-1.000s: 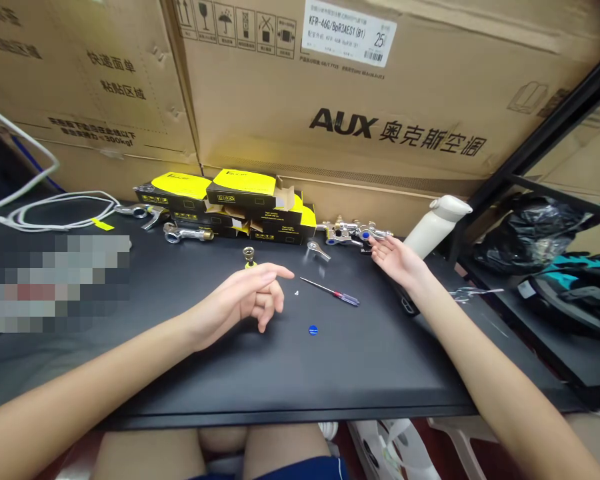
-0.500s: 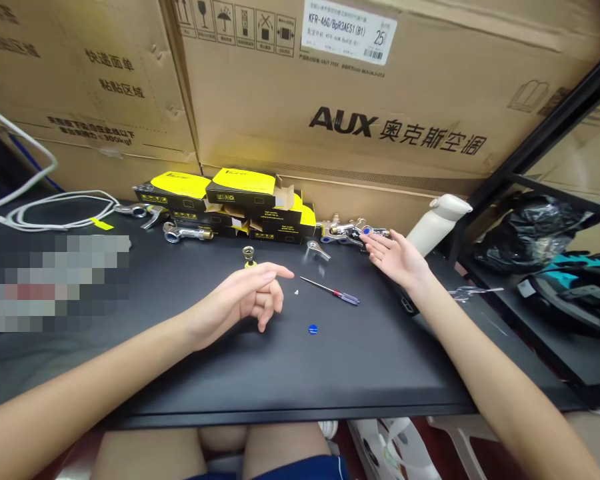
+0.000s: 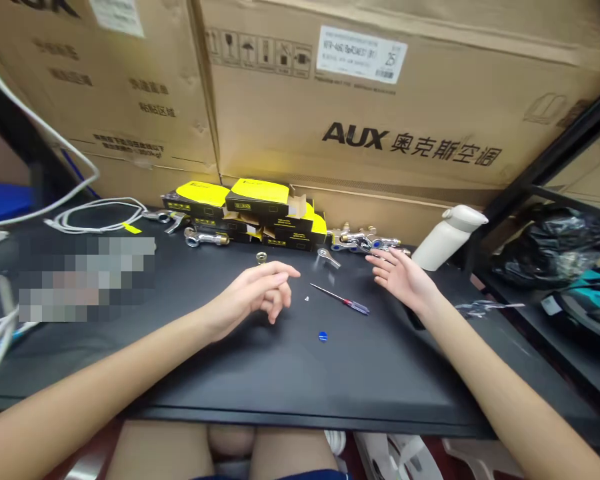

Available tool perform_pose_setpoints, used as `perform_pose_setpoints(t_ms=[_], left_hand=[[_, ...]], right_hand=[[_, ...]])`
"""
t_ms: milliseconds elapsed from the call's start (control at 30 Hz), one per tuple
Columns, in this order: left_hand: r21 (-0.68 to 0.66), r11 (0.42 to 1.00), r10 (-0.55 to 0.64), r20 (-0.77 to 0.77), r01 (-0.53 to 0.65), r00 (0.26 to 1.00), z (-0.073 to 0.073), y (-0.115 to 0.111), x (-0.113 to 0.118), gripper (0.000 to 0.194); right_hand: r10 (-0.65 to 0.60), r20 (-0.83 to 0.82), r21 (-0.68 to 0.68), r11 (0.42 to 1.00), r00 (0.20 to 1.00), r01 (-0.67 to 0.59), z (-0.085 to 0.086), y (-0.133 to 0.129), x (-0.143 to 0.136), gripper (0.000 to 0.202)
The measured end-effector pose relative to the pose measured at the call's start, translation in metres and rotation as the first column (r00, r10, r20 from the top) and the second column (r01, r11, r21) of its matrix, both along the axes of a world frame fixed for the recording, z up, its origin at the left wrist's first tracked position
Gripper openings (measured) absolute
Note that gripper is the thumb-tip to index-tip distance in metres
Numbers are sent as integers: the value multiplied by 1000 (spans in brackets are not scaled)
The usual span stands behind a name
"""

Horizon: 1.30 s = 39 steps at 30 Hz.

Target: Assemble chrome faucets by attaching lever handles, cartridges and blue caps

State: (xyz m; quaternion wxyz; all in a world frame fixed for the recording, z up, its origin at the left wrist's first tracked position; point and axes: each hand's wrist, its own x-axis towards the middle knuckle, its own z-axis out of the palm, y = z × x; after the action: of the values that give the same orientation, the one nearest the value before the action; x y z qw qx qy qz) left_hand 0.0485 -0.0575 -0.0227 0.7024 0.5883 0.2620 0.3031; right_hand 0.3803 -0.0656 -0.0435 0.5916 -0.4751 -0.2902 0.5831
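Note:
My left hand (image 3: 253, 297) hovers above the black table with its index finger stretched out and the other fingers loosely bent; it holds nothing. Just behind it, partly covered, is a round metal fitting (image 3: 261, 257). To the right of its fingertips lie a tiny white piece (image 3: 307, 299), a screwdriver (image 3: 356, 306) with a clear purple-and-red handle, and a blue disc (image 3: 323, 337). My right hand (image 3: 404, 279) is held up with fingers apart and empty, in front of a cluster of chrome valves (image 3: 363, 240). Between the hands, farther back, lies a chrome lever handle (image 3: 328, 257).
Black-and-yellow boxes (image 3: 257, 193) are stacked against large cardboard cartons (image 3: 405, 100). A white bottle (image 3: 447, 240) leans beyond my right hand. Back left are a chrome valve (image 3: 206, 238) and a coiled white cable (image 3: 65, 220). A black shelf frame (image 3: 545, 150) stands at right.
The view has swung a little to the left, so the table things appear farther right. My right hand has drawn back slightly from the valves. Both hands stay empty.

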Motion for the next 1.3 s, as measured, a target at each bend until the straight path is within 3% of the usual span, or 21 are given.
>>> perform_pose_setpoints(t_ms=[100,200,267,333,500,567,633,800,1033,1300], left_hand=[[55,996,68,-7,-68,998,1,6,-2,30],[258,953,187,-101,-156,977,2,14,-6,32],[448,871,306,-171,-203,937,2,21,-10,34],[550,798,407,-192,-245,893,1,31,-17,33],[827,497,696,-200,-262,690,-3,63,-48,18],[880,422,765,-217,-217,607,-6,78,-63,19],[909,386,810,-251,-160,531,-11,92,-77,23],[919,394,850,-367,7,379,-25,115,-98,25],[863,468,835,-502,192,223,-30,121,-98,26],[806,536,812,-574,252,107,-30,114,-90,30]], right_hand=[[-14,-3,-16,1000,1000,14,-1,-1,-3,24],[-34,-9,-18,999,999,34,-1,0,-1,25],[-50,-9,-16,999,999,50,-1,0,0,25],[-63,-5,-14,998,998,63,0,-1,1,24],[-64,5,-4,998,998,64,0,-3,1,23],[-60,10,1,998,998,60,-1,-4,1,23],[-58,16,8,998,998,57,-2,-3,1,23],[-26,36,32,999,999,25,-4,-4,-4,19],[60,64,53,997,996,-64,-6,-8,-15,18],[129,85,122,983,988,-139,2,-19,-27,20]])
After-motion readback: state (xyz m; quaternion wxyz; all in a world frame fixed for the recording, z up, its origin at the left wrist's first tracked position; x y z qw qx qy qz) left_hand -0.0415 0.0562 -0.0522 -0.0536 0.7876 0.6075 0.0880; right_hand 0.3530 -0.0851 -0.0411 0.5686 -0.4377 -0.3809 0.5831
